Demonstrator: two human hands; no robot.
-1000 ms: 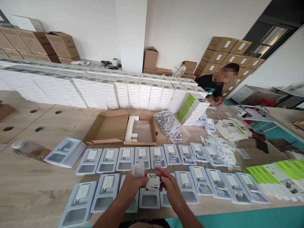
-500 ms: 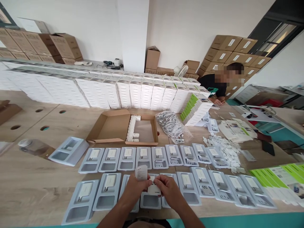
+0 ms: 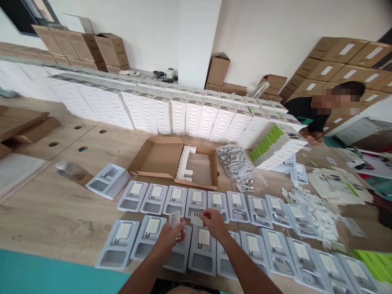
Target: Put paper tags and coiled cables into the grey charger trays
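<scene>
My left hand (image 3: 172, 236) is closed round a small stack of printed leaflets (image 3: 174, 219). To its right, my right hand (image 3: 215, 224) pinches one white card (image 3: 196, 219) with dark print over the lower part of a back-row tray. Grey-blue plastic trays (image 3: 203, 261) stand in two rows beneath and around both hands. Each visible upper compartment holds a white rectangular device (image 3: 203, 236) with a dark plug-like end. Printed cards (image 3: 280, 264) also lie in the lower compartments of several trays on the right. My forearms hide parts of the front row.
Behind the trays lie an open cardboard box (image 3: 153, 157) of white adapters and a bag of cables (image 3: 237, 165). White boxes (image 3: 177, 118) form a long wall beyond. A bottle (image 3: 72, 172) lies left; small white pieces (image 3: 324, 216) are heaped right. A co-worker (image 3: 306, 110) leans at the far right.
My hands have moved apart. The right hand has carried one card forward to the back row, while the left keeps the stack. The camera view has turned left.
</scene>
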